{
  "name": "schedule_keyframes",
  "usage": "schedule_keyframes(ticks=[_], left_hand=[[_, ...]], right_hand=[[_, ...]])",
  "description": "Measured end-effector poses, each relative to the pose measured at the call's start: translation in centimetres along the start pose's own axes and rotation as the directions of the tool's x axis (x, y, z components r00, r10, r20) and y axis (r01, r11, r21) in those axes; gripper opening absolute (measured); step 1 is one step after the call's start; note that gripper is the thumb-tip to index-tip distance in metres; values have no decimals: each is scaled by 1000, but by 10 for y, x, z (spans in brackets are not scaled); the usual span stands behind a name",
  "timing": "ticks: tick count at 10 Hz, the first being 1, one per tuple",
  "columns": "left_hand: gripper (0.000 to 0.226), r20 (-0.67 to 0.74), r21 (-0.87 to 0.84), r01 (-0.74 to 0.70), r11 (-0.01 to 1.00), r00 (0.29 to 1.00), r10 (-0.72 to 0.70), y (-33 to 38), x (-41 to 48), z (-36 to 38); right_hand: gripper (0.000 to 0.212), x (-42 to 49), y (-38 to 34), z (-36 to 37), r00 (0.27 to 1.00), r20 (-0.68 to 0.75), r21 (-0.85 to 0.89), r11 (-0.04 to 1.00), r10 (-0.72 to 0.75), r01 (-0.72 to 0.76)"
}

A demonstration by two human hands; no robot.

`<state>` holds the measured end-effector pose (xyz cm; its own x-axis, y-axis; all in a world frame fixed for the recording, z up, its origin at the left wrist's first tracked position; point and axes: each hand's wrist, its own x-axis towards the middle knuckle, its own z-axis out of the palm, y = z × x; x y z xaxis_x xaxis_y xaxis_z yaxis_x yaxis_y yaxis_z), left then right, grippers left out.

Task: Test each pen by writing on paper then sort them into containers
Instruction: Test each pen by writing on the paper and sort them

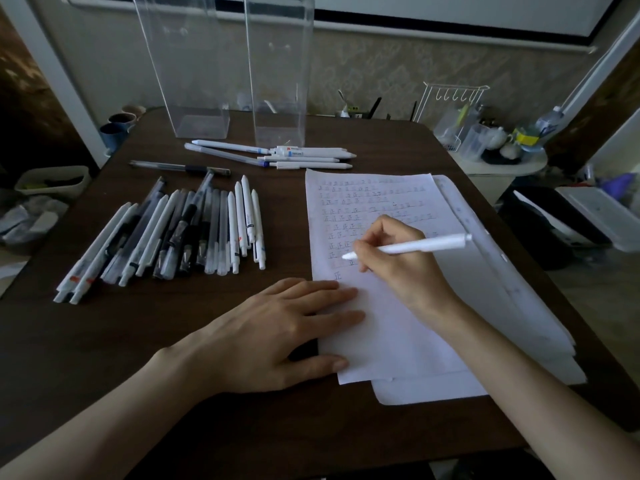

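My right hand [398,258] grips a white pen [426,244], its tip touching the top sheet of paper [398,327], which carries rows of small written marks. My left hand [277,327] lies flat with straight fingers pressing the sheet's left edge. A pile of several white, clear and black pens [166,233] lies left of the paper. A smaller group of white pens [277,154] lies farther back, with one dark pen [180,168] apart from them. Two tall clear containers [187,64] [280,71] stand at the table's far side.
More sheets [519,306] lie under the top one, reaching the right edge of the dark wooden table [104,341]. Cups [117,126] stand at the far left corner. A side table with a white rack and jars [478,133] stands to the right.
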<state>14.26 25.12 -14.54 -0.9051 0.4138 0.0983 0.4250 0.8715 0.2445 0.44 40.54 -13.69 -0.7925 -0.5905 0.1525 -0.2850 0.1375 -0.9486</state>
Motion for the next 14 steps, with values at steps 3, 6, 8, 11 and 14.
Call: schedule_keyframes(ticks=[3, 6, 8, 11, 14], left_hand=[[57, -22, 12, 1, 1000, 1000, -1, -1, 0, 3], [57, -22, -3, 7, 1000, 1000, -7, -3, 1, 4], [57, -31, -2, 9, 1000, 999, -9, -2, 1, 4], [57, -35, -10, 6, 1000, 999, -6, -2, 1, 3], [56, -51, -24, -9, 1000, 999, 8, -4, 1, 4]], right_hand=[[24, 1, 3, 5, 1000, -27, -179, 984, -14, 9], [24, 0, 6, 3, 999, -37, -189, 982, -7, -1], [21, 0, 3, 4, 999, -44, -176, 984, 3, -11], [26, -2, 1, 4, 1000, -8, -178, 984, 27, -28], [28, -4, 0, 5, 999, -30, -161, 986, 34, -39]])
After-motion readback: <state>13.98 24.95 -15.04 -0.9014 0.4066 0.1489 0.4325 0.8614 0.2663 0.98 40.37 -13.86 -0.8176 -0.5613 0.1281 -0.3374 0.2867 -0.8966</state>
